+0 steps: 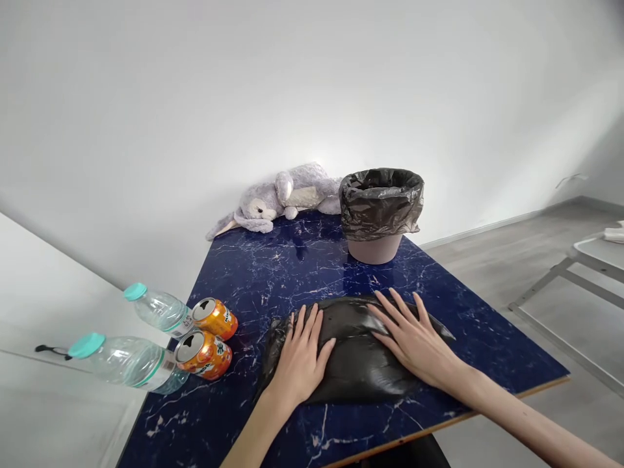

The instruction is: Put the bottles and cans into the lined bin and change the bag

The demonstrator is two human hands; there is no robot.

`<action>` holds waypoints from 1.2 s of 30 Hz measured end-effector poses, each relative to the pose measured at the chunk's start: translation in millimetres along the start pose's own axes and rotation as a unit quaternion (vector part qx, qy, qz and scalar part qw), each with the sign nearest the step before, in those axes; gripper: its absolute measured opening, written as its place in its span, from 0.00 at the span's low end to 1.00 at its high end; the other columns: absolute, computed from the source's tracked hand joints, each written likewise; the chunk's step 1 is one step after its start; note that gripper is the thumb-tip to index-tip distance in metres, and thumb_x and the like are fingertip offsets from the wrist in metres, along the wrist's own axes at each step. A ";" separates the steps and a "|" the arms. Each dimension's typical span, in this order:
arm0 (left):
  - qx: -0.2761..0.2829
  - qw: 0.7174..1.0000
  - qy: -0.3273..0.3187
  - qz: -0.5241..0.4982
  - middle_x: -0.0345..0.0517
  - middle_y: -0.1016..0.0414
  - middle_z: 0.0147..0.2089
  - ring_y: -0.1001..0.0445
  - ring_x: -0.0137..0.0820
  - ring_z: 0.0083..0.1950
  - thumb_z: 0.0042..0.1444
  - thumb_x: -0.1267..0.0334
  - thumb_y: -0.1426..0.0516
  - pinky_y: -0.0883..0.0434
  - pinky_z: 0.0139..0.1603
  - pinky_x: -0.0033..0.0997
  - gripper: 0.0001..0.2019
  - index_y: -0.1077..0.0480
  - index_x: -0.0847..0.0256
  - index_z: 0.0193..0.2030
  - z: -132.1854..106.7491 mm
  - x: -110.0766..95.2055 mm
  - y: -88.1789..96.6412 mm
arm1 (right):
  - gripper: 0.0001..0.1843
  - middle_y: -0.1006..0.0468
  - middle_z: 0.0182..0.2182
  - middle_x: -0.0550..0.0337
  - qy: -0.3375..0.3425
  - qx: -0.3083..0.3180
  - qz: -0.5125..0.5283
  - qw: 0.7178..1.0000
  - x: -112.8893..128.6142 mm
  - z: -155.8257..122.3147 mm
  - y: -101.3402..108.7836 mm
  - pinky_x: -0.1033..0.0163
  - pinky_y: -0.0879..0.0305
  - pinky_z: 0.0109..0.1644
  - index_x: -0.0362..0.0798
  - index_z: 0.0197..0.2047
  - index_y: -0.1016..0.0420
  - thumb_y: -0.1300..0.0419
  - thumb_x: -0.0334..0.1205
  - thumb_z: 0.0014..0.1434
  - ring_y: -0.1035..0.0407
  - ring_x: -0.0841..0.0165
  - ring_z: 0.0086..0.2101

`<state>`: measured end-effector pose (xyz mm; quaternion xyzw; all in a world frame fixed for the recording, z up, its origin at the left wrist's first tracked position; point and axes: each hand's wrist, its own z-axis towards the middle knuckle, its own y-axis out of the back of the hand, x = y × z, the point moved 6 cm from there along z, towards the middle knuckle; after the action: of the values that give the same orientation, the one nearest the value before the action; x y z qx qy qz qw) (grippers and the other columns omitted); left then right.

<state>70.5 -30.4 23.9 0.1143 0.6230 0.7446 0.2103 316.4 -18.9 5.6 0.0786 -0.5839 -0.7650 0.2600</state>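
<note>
A flat black plastic bag point(361, 370) lies on the dark blue marbled table point(292, 266) near its front edge. My left hand point(301, 354) rests palm down on the bag's left part, fingers stretched out and apart. My right hand point(414, 338) lies flat on the bag's right part, fingers spread and pointing to the far left. Neither hand holds anything. Behind the bag stands a small pinkish bin point(374, 248) lined with a black bag point(380, 201).
Two orange drink cans point(205, 354) lie at the table's left edge, beside two clear bottles with teal caps point(131, 364). A grey plush rabbit point(280, 198) lies at the far edge against the white wall. A white frame point(570, 273) stands on the floor at right.
</note>
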 end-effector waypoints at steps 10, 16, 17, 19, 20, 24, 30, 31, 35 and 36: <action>-0.019 0.998 0.035 0.057 0.48 0.46 0.81 0.49 0.46 0.82 0.77 0.53 0.54 0.42 0.78 0.62 0.32 0.58 0.52 0.83 -27.9 50.0 6.0 | 0.34 0.60 0.80 0.59 0.036 0.049 0.023 0.998 -46.3 14.0 -15.7 0.34 0.61 0.79 0.62 0.81 0.54 0.54 0.58 0.77 0.65 0.53 0.77; -0.023 0.997 0.049 0.055 0.48 0.45 0.81 0.48 0.46 0.82 0.77 0.55 0.54 0.39 0.77 0.60 0.30 0.54 0.52 0.82 -45.4 52.4 9.4 | 0.39 0.60 0.80 0.53 0.067 0.019 0.047 0.996 -29.0 15.2 12.4 0.30 0.62 0.78 0.56 0.81 0.51 0.47 0.58 0.74 0.64 0.47 0.77; -0.024 0.997 0.053 0.056 0.48 0.46 0.81 0.49 0.46 0.82 0.77 0.55 0.53 0.38 0.77 0.60 0.30 0.55 0.52 0.82 -50.8 50.5 9.9 | 0.40 0.59 0.80 0.50 0.064 -0.016 0.046 0.997 -14.1 11.8 23.3 0.28 0.62 0.78 0.53 0.80 0.49 0.45 0.57 0.73 0.64 0.45 0.77; -0.030 0.996 0.062 0.063 0.48 0.48 0.82 0.52 0.48 0.83 0.77 0.55 0.52 0.39 0.77 0.62 0.32 0.56 0.52 0.83 -63.1 45.3 10.9 | 0.36 0.49 0.79 0.49 0.098 -0.065 0.057 0.991 30.6 1.2 40.8 0.30 0.62 0.79 0.51 0.78 0.44 0.43 0.49 0.72 0.59 0.47 0.77; -0.034 0.995 0.066 0.070 0.49 0.48 0.82 0.54 0.49 0.83 0.76 0.55 0.52 0.40 0.77 0.65 0.32 0.57 0.53 0.83 -69.6 42.2 11.8 | 0.34 0.42 0.76 0.51 0.135 -0.063 0.071 0.986 58.3 -5.1 44.3 0.31 0.60 0.79 0.52 0.77 0.41 0.43 0.47 0.72 0.54 0.48 0.76; -0.039 0.995 0.052 0.075 0.52 0.48 0.82 0.57 0.56 0.83 0.74 0.53 0.47 0.40 0.74 0.73 0.34 0.53 0.54 0.82 -93.4 31.3 24.3 | 0.33 0.26 0.66 0.46 0.240 -0.042 0.120 0.962 153.7 -24.7 28.7 0.35 0.38 0.71 0.44 0.70 0.34 0.40 0.53 0.69 0.37 0.46 0.67; -0.066 0.995 0.076 -0.001 0.42 0.39 0.79 0.48 0.48 0.82 0.73 0.57 0.46 0.28 0.71 0.58 0.22 0.35 0.47 0.71 -117.2 32.0 81.6 | 0.05 0.23 0.39 0.57 0.192 -0.118 0.134 0.965 206.9 -29.7 -27.0 0.59 0.30 0.41 0.51 0.42 0.29 0.37 0.41 0.67 0.30 0.62 0.37; -0.080 0.993 0.084 -0.015 0.41 0.37 0.78 0.45 0.46 0.81 0.73 0.58 0.46 0.27 0.71 0.54 0.22 0.35 0.46 0.72 -120.6 32.6 91.4 | 0.06 0.25 0.36 0.58 0.192 -0.131 0.130 0.964 211.3 -31.1 -31.4 0.60 0.32 0.39 0.51 0.39 0.31 0.37 0.40 0.67 0.32 0.63 0.35; -0.121 0.981 0.114 -0.098 0.38 0.31 0.73 0.36 0.43 0.77 0.73 0.58 0.46 0.28 0.72 0.50 0.20 0.32 0.41 0.69 -132.1 36.3 113.0 | 0.13 0.30 0.29 0.62 0.232 -0.099 0.199 0.947 220.0 -42.2 -31.8 0.63 0.38 0.34 0.51 0.32 0.35 0.42 0.37 0.71 0.37 0.68 0.29; -0.111 0.977 0.123 -0.138 0.38 0.30 0.73 0.34 0.43 0.76 0.73 0.57 0.46 0.28 0.72 0.49 0.19 0.31 0.40 0.68 -132.7 38.0 112.5 | 0.14 0.30 0.29 0.63 0.223 -0.052 0.269 0.935 216.9 -45.4 -30.7 0.64 0.40 0.33 0.51 0.32 0.35 0.44 0.37 0.72 0.38 0.69 0.28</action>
<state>-39.8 -145.0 104.0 -0.0889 0.5670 0.7817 0.2441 141.4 -158.2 2.8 0.0733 -0.4692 -0.6586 0.5838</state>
